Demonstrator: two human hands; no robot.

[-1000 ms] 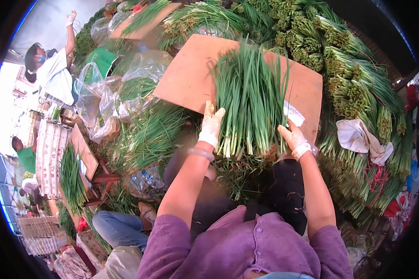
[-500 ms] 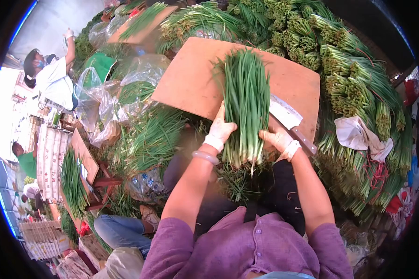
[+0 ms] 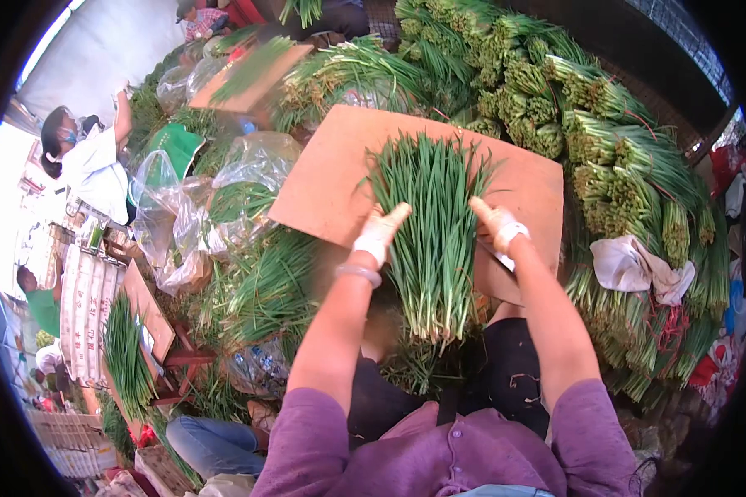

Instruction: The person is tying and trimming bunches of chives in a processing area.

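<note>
A loose, wide bunch of green chives (image 3: 433, 240) lies over the near edge of a tan board (image 3: 323, 174), leaf tips away from me and pale root ends hanging toward my lap. My left hand (image 3: 380, 230), in a thin pale glove, grips the bunch's left side with the thumb on top. On the right side, my right hand (image 3: 497, 225) holds it in the same way, its lower fingers hidden. Beneath my right wrist, a bit of the knife blade (image 3: 504, 261) shows on the board; the rest is covered.
Tied bundles of chives (image 3: 605, 157) are stacked high on the right, with a white cloth (image 3: 630, 263) on them. Loose chives (image 3: 269, 286) and clear plastic bags (image 3: 178, 211) lie to the left. A co-worker in white (image 3: 95, 170) is at far left.
The bunch has spread wider and sits lower against the board. My hands have moved up along its sides toward the leaf tips. My right arm now covers most of the knife.
</note>
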